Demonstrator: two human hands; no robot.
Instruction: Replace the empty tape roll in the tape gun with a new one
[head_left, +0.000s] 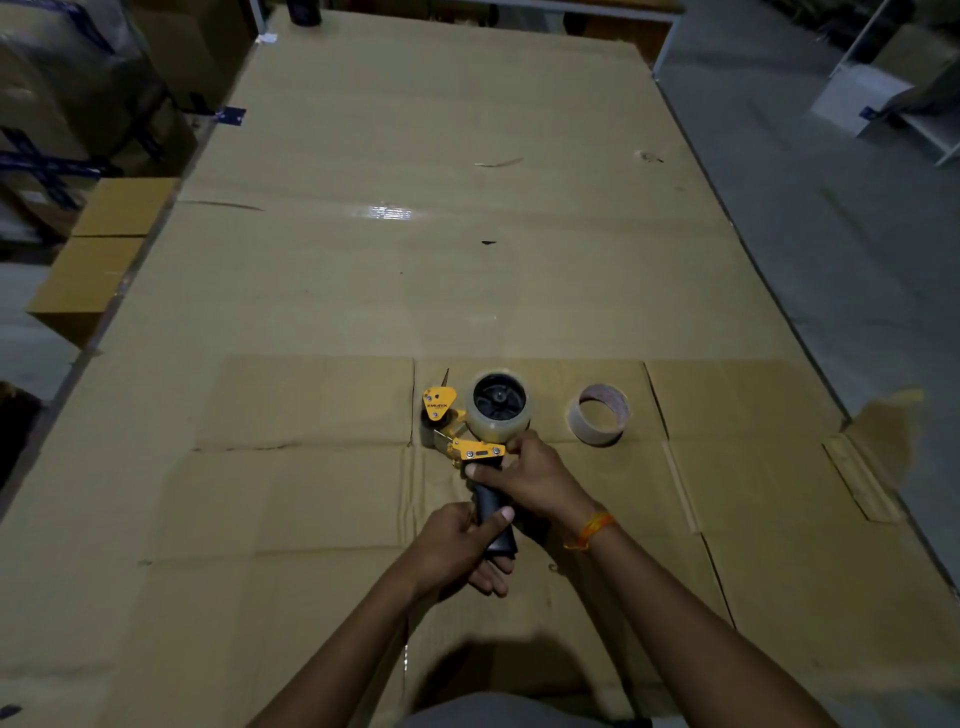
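Now 2 hands grip tape gun (470, 447); clear roll (500, 410) on hub.

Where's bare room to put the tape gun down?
Bare cardboard lies left of the tape gun and across the far sheet. It is crowded right of it, where the empty roll sits close to the right hand.

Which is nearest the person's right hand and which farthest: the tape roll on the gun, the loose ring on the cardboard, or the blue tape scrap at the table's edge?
Measured from the right hand:
1. Tape roll on the gun, just above the fingers.
2. Loose ring, up and to the right, lying apart on the cardboard.
3. Blue tape scrap, far off at the table's left edge.
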